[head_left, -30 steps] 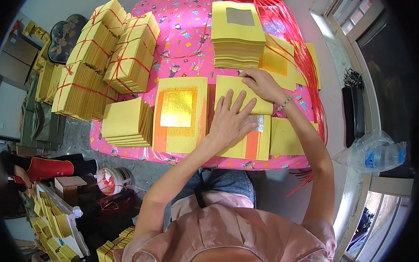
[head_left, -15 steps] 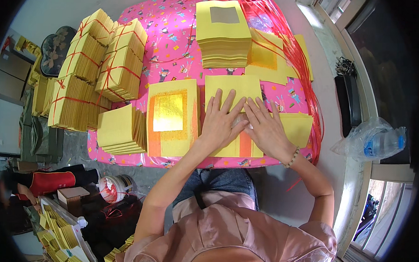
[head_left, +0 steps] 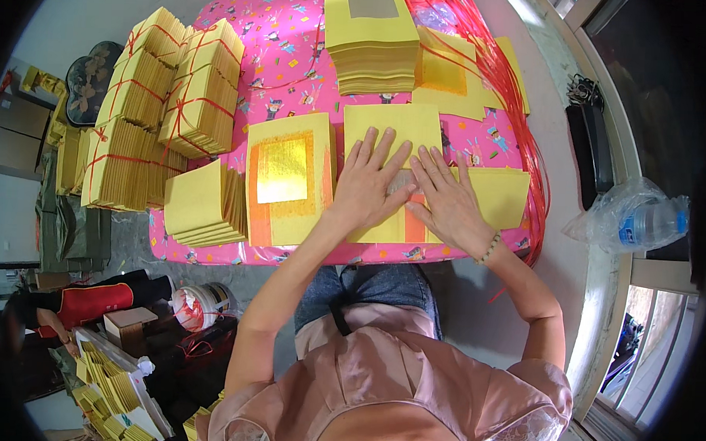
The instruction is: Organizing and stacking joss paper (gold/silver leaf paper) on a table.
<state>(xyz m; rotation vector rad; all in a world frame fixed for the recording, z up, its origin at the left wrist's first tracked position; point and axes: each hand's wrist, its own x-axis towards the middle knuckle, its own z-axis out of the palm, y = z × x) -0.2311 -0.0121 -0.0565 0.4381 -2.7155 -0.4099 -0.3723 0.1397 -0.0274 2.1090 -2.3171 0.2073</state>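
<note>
Both my hands lie flat on yellow paper sheets (head_left: 394, 119) near the table's front edge. The fingers of my left hand (head_left: 366, 184) are spread, with the thumb pointing toward the other hand. My right hand (head_left: 453, 207), a beaded bracelet on its wrist, rests beside it, also with fingers apart. Between the hands shows part of a greyish patch, and an orange stripe (head_left: 415, 226) runs below it; my palms hide the rest. Left of my left hand lies a yellow paper stack topped by a gold foil square (head_left: 283, 171) with an orange border. More yellow paper (head_left: 500, 198) extends to the right.
Bundles of folded yellow paper (head_left: 129, 162) tied with red string stand at left, near a smaller folded stack (head_left: 202, 203). A tall stack (head_left: 371, 34) sits behind. Red strands (head_left: 526, 164) hang along the right edge. A bagged bottle (head_left: 640, 227) is at far right. Another person's hand (head_left: 54, 327) shows lower left.
The table and its papers appear slightly higher in the picture. My hands stay flat on the paper, with the right one a little farther from the left.
</note>
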